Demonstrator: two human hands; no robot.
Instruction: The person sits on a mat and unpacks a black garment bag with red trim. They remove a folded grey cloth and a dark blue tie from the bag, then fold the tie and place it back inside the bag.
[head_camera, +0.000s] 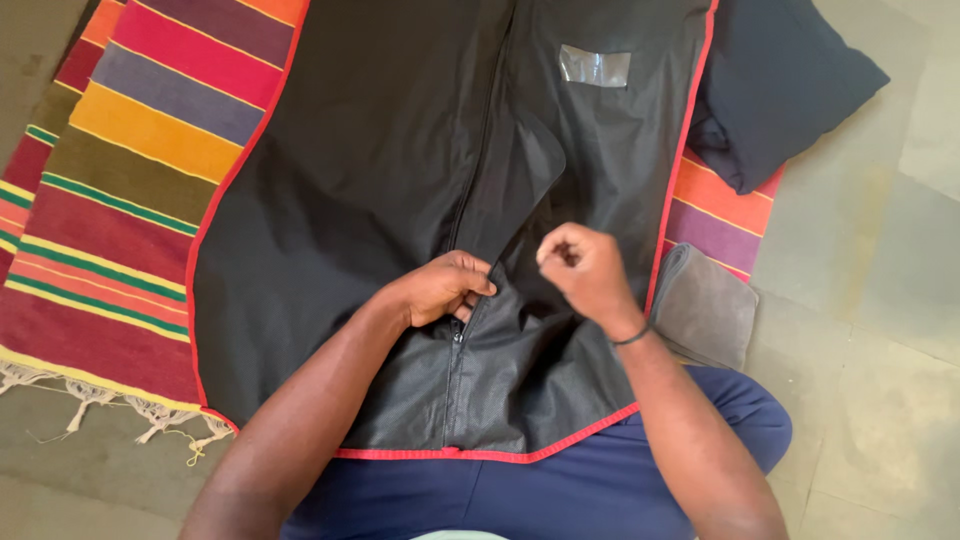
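Observation:
A black garment cover with red edging lies flat in front of me, its centre zip running up the middle. My left hand rests on the cover at the zip, fingers curled and pinching the fabric by the zip opening. My right hand is just to the right, fingers closed on the loose black flap of the cover that folds back from the opening. A small clear window patch sits near the cover's far end.
A striped multicoloured rug with a fringe lies under the cover on a stone floor. A dark folded cloth is at the far right, a grey folded cloth beside my right wrist. My blue-trousered legs are below.

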